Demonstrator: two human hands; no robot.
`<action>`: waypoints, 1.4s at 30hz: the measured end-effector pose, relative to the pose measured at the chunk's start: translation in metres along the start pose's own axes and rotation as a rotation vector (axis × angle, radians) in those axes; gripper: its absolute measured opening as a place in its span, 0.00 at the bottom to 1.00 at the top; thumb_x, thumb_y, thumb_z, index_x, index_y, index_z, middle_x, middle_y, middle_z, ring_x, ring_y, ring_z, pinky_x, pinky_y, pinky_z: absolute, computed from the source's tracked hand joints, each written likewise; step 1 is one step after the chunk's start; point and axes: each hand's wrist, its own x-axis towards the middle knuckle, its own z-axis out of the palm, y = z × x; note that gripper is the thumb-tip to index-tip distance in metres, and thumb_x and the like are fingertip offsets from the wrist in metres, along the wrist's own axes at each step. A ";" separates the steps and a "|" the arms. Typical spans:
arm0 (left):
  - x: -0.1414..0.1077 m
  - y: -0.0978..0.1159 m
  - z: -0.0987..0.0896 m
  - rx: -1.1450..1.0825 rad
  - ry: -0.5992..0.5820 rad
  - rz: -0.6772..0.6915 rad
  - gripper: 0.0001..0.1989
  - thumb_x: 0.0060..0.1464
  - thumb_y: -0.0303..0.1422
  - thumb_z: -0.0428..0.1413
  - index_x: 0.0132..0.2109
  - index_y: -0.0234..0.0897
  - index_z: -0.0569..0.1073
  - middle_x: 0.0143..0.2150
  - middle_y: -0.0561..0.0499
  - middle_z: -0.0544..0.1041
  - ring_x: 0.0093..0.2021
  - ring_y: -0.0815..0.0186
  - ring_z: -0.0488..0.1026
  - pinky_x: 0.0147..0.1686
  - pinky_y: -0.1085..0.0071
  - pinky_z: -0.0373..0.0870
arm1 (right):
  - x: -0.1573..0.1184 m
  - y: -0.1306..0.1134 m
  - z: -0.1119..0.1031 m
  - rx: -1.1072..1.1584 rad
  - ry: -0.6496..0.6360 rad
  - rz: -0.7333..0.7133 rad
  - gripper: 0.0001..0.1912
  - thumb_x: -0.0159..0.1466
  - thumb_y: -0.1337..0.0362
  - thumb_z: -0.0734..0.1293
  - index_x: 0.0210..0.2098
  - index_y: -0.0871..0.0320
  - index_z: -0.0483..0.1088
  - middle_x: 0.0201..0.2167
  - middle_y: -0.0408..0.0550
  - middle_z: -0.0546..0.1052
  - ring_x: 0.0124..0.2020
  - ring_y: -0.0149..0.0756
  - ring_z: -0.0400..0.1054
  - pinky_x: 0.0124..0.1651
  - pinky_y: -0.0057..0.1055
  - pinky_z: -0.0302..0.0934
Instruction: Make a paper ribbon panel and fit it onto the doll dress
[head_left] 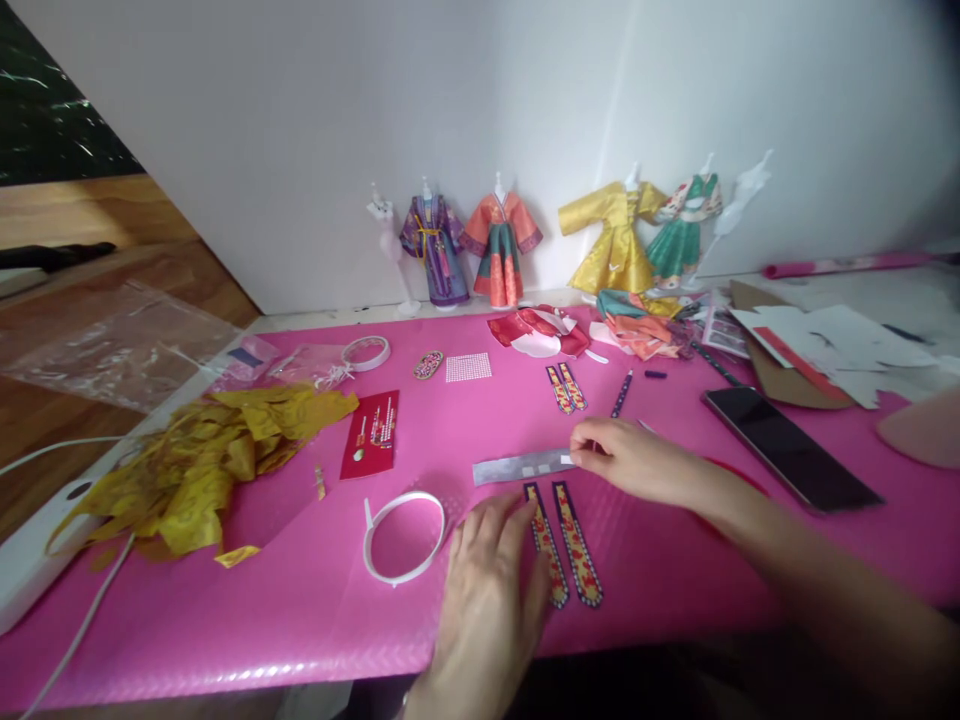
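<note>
My right hand is at the right end of a flat silver-grey strip, thumb and forefinger pinched together. A small white square shows right at those fingertips; what is between them is hidden. More pale squares lie along the strip. My left hand rests with fingers stretched out, just left of two patterned fabric bands, yellow and red with dark edges. Its fingers partly cover the left band; the right band lies uncovered. Left of this hand lies a loose ring of white tape.
Dressed mini mannequins stand along the wall. Yellow fabric, a red card, a tape roll and a sheet of white beads lie left. A pencil, a phone and paper lie right.
</note>
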 end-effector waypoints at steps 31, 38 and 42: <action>0.000 -0.012 0.020 0.416 -0.062 0.098 0.28 0.60 0.40 0.56 0.64 0.33 0.62 0.65 0.34 0.67 0.65 0.43 0.63 0.61 0.36 0.61 | 0.042 0.000 0.003 -0.084 -0.214 -0.005 0.11 0.59 0.73 0.63 0.31 0.61 0.79 0.33 0.52 0.81 0.33 0.37 0.71 0.35 0.28 0.57; 0.000 -0.012 0.020 0.427 -0.061 0.103 0.28 0.60 0.40 0.55 0.63 0.32 0.61 0.64 0.33 0.67 0.66 0.44 0.62 0.61 0.35 0.60 | 0.045 0.007 0.005 -0.047 -0.224 -0.004 0.09 0.58 0.70 0.65 0.31 0.60 0.79 0.32 0.50 0.81 0.32 0.36 0.70 0.34 0.28 0.57; -0.001 -0.013 0.021 0.428 -0.052 0.105 0.27 0.61 0.40 0.54 0.63 0.32 0.61 0.65 0.33 0.67 0.66 0.45 0.62 0.61 0.37 0.60 | 0.047 0.010 0.006 -0.035 -0.234 -0.006 0.08 0.57 0.69 0.66 0.31 0.60 0.79 0.29 0.49 0.80 0.31 0.35 0.69 0.33 0.27 0.57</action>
